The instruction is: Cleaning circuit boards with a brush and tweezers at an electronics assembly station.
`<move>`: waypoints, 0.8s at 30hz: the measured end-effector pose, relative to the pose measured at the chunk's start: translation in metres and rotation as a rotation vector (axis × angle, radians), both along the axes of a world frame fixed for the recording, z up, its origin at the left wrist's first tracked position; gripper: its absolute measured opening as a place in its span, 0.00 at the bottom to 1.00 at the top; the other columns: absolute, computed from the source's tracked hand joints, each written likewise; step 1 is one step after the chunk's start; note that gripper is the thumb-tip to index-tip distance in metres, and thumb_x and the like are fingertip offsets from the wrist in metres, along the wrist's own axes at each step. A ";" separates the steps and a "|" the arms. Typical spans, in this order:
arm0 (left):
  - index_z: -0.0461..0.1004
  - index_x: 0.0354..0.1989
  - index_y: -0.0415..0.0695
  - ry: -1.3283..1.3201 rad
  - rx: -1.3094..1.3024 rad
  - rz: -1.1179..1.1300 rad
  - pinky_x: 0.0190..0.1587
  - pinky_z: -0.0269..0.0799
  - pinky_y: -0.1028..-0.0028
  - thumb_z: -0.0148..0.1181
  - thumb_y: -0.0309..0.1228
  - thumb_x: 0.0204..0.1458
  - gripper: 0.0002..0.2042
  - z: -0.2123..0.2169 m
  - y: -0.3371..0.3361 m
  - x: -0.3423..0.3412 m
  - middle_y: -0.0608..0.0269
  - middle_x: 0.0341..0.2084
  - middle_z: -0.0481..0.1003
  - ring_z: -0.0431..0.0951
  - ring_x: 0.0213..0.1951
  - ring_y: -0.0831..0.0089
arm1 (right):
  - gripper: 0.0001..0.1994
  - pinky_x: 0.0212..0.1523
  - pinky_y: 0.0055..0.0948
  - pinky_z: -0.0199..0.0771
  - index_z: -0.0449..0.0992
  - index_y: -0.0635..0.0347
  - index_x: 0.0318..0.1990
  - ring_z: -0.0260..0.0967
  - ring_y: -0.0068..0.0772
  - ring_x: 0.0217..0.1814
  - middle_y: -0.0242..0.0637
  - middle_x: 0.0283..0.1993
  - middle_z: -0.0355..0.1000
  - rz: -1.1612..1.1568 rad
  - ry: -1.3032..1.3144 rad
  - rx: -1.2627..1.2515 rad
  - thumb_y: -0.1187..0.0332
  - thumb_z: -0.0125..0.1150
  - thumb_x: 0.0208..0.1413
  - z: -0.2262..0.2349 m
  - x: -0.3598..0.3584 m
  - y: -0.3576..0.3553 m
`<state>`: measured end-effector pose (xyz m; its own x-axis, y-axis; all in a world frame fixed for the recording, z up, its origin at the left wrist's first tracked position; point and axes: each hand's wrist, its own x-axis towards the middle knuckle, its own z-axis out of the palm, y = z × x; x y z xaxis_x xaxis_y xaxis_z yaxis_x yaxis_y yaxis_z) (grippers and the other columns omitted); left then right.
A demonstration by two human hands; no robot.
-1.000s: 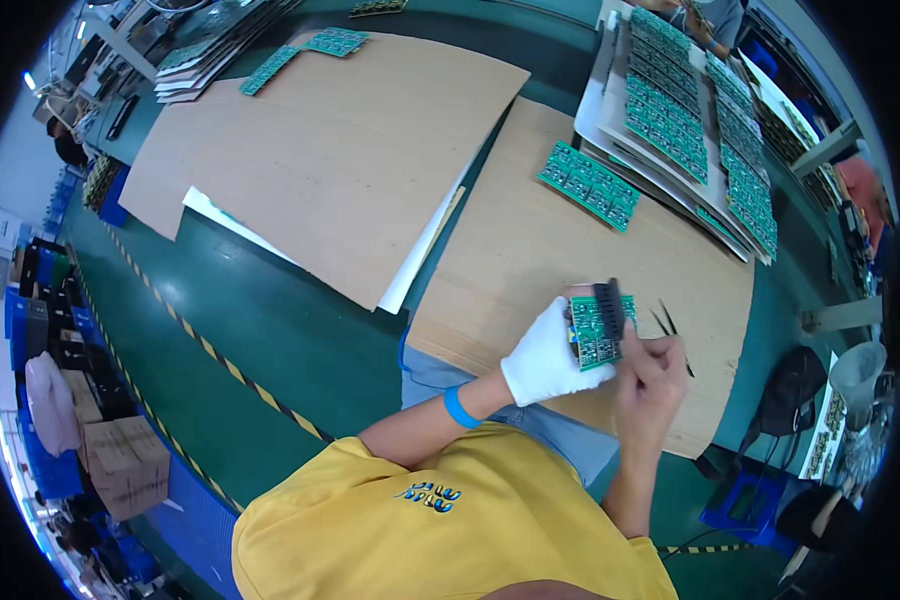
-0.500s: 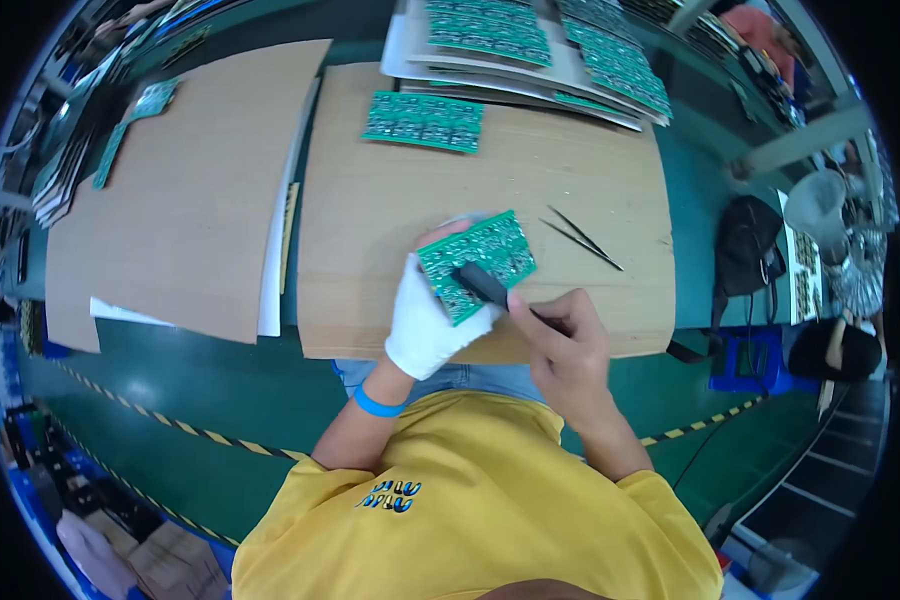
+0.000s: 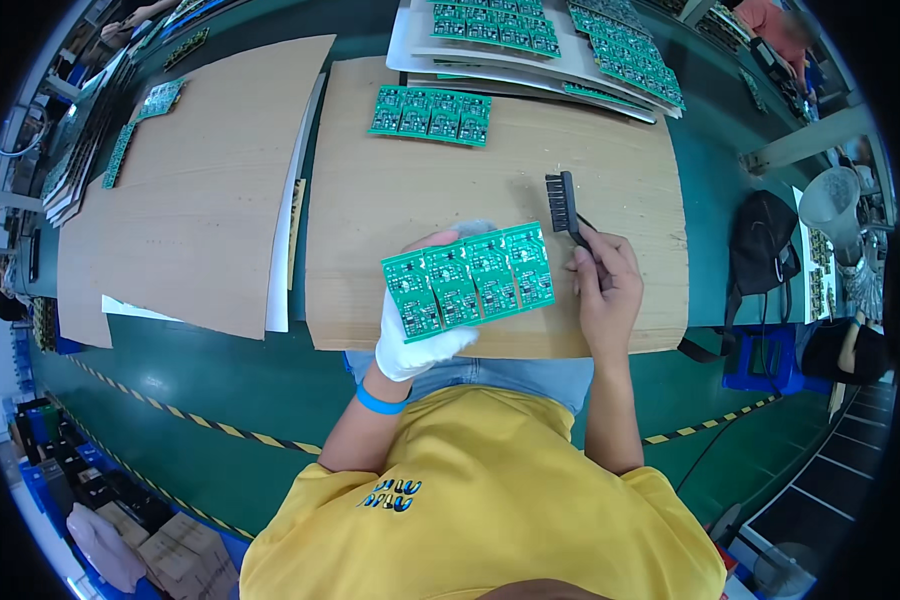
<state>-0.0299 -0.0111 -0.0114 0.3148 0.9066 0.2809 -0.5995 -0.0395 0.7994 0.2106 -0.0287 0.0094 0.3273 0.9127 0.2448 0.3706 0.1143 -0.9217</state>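
Note:
My left hand (image 3: 407, 345), in a white glove with bare fingertips showing, grips a green circuit board (image 3: 470, 282) by its left part. The board is a panel of several joined sections with small parts on its face, held tilted above the cardboard. Some gloved fingers are hidden beneath it. My bare right hand (image 3: 608, 285) is closed round the handle of a black brush (image 3: 562, 203). Its bristles point left, and the brush is apart from the board, just beyond its upper right corner.
A second circuit board (image 3: 430, 115) lies on the cardboard sheet (image 3: 360, 200) ahead. Behind it are stacked trays (image 3: 420, 55) of boards. At left lies another large cardboard sheet (image 3: 200, 190) with two board pieces on it. A black bag (image 3: 763, 240) sits at right.
My right hand has lifted the brush off the board and moved it right and away from me. The board has turned flatter, showing its whole face. The tweezers seen earlier no longer show.

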 end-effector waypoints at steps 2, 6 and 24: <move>0.58 0.73 0.42 -0.024 -0.001 0.004 0.70 0.68 0.53 0.78 0.25 0.41 0.47 0.004 0.000 0.002 0.48 0.70 0.64 0.67 0.71 0.53 | 0.15 0.28 0.14 0.66 0.81 0.67 0.58 0.70 0.14 0.34 0.31 0.45 0.70 -0.005 -0.003 0.017 0.82 0.59 0.65 0.000 0.000 0.001; 0.59 0.72 0.40 -0.069 0.002 0.002 0.70 0.67 0.56 0.78 0.26 0.42 0.46 0.003 0.002 0.002 0.43 0.70 0.64 0.66 0.71 0.52 | 0.17 0.33 0.19 0.71 0.81 0.65 0.58 0.72 0.18 0.38 0.35 0.48 0.72 -0.002 -0.033 0.005 0.84 0.58 0.64 -0.003 -0.001 0.001; 0.59 0.72 0.41 -0.141 -0.331 -0.060 0.67 0.69 0.61 0.82 0.32 0.41 0.48 0.003 -0.003 0.001 0.55 0.65 0.70 0.72 0.65 0.63 | 0.25 0.59 0.41 0.76 0.72 0.67 0.62 0.76 0.51 0.56 0.47 0.55 0.76 0.376 -0.482 0.418 0.79 0.67 0.56 0.016 -0.035 0.006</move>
